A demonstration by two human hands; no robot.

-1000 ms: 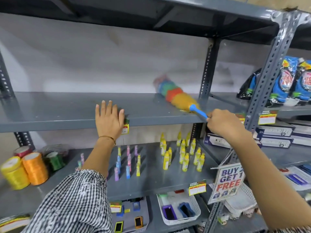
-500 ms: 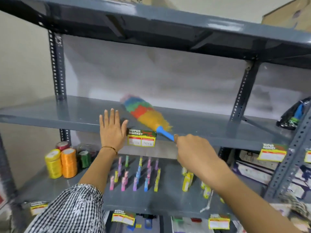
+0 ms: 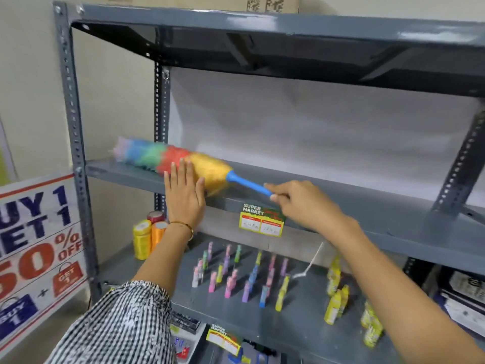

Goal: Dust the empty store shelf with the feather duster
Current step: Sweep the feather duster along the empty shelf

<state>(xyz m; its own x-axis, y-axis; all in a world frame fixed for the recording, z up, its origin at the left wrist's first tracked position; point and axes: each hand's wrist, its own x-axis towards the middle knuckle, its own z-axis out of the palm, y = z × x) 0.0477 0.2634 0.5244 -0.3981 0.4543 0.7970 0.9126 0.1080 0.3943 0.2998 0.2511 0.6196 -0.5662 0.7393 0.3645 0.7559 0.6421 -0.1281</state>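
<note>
1. Nearest to me is my left sleeve (image 3: 118,324), checked black and white, with a thin bangle (image 3: 183,225) on the wrist above it.
2. Below my arms, the lower shelf (image 3: 301,319) carries rows of small coloured bottles (image 3: 236,274), yellow bottles (image 3: 336,303) to the right, and spools of yellow and orange thread (image 3: 148,236) at the left end.
3. My left hand (image 3: 185,195) lies flat against the front edge of the empty shelf (image 3: 367,214), fingers released and spread, grasping nothing.
4. My right hand (image 3: 301,203) is clenched round the end of the blue handle (image 3: 248,183), thumb and fingers (image 3: 274,197) pinching it.
5. The feather duster (image 3: 173,160) lies low across the left part of the empty shelf, its yellow end just behind my left hand and its pale tip reaching the left upright (image 3: 74,153); the head is blurred.
6. A price tag (image 3: 262,222) marked "SUPER MARKET" hangs on the shelf edge below my right hand.
7. Left of the rack stands a sale sign (image 3: 36,256).
8. Above, the top shelf (image 3: 288,40) spans the rack.
</note>
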